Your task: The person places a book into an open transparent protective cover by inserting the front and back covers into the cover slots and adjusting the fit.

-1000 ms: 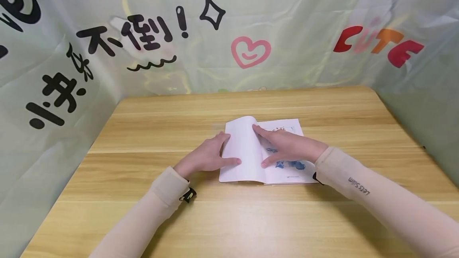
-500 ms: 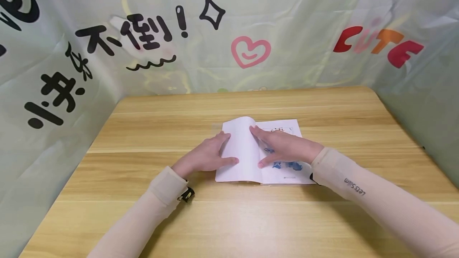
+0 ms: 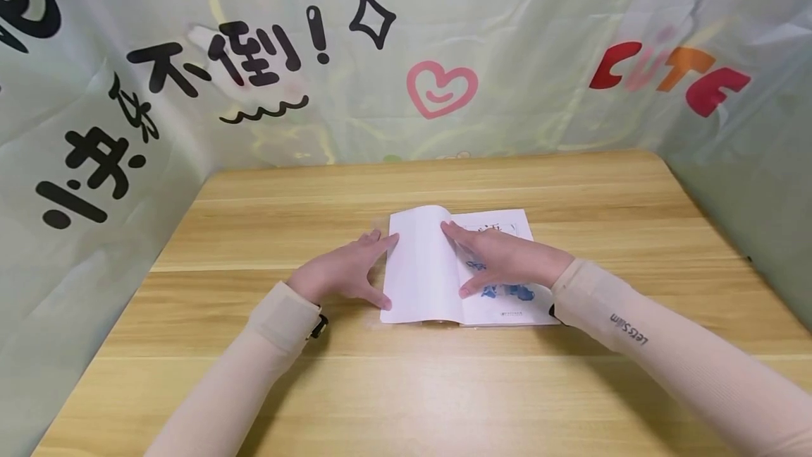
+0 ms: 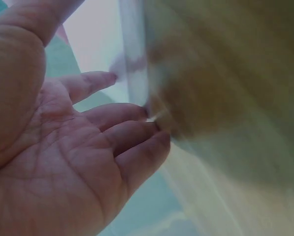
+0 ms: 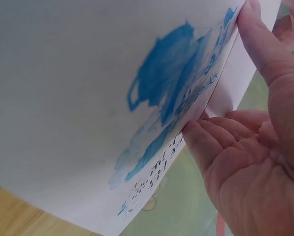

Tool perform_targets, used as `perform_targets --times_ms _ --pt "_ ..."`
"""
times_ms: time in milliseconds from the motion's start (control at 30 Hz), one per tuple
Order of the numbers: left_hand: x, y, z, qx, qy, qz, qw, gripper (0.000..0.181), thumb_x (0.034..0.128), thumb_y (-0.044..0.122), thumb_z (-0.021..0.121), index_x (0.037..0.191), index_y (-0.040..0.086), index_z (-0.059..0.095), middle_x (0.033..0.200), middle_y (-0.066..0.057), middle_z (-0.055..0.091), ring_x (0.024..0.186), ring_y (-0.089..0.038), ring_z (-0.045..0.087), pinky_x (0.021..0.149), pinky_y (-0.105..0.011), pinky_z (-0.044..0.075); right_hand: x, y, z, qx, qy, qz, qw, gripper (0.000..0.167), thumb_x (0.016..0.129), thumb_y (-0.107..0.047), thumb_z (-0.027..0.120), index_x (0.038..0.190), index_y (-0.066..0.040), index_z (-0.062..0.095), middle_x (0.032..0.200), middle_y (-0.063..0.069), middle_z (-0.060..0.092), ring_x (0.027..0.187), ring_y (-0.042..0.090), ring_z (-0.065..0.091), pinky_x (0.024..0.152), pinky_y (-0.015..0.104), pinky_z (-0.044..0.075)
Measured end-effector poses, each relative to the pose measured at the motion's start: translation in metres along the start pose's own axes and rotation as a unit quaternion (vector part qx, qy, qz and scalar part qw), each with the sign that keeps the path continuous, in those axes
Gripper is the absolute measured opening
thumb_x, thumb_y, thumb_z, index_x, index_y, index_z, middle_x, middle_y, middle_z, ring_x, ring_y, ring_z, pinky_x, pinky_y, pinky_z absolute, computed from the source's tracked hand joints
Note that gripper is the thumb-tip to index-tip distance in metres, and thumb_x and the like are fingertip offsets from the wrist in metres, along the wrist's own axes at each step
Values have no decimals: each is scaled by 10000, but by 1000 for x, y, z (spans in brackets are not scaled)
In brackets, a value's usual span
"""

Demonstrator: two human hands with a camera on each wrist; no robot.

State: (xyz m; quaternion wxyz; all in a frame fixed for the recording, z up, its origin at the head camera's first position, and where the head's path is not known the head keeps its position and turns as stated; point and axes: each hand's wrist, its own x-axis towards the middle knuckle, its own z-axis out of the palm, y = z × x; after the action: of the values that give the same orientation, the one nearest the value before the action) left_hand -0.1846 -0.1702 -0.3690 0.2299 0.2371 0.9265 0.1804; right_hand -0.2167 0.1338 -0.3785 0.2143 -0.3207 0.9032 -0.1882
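An opened book lies on the table, with its blank white left leaf (image 3: 421, 266) curving up toward the fold. Blue pictures and dark lettering mark its right page (image 3: 488, 312), also seen close up as the blue print (image 5: 166, 69) in the right wrist view. At the leaf's left edge is my left hand (image 3: 342, 270), thumb and fingers spread. A clear plastic strip (image 4: 134, 49) runs along that edge by the fingertips in the left wrist view. My right hand (image 3: 510, 259) rests on the right page, fingertips and thumb along the fold, hiding part of the print.
The wooden table (image 3: 406, 386) extends around the book on all sides. Behind it and at both sides hangs a pale printed cloth (image 3: 507, 5) with black characters, a pink heart and coloured letters.
My left hand has drawn back leftward, its thumb moving from the white leaf to the edge. The book has shifted slightly left, and my right hand stays along the fold.
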Motion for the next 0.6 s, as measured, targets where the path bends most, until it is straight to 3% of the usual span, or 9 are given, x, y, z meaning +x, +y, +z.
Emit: perform_targets --times_ms 367,600 --pt "1 -8 5 -46 90 51 9999 1179 876 428 900 1727 73 165 1777 -299 91 1669 -440 148 1334 -613 227 1 1 0 -55 34 -59 10000 1195 859 -480 879 1730 -94 158 1785 124 242 1599 399 375 1293 604 319" --pt "0 -10 5 -167 68 141 9997 1162 876 415 902 1729 96 180 1782 -287 63 1676 -426 116 1344 -596 213 2 -2 -1 -376 -45 -224 9990 1131 892 -451 860 1725 -87 189 1768 230 206 1603 400 360 1296 675 257"
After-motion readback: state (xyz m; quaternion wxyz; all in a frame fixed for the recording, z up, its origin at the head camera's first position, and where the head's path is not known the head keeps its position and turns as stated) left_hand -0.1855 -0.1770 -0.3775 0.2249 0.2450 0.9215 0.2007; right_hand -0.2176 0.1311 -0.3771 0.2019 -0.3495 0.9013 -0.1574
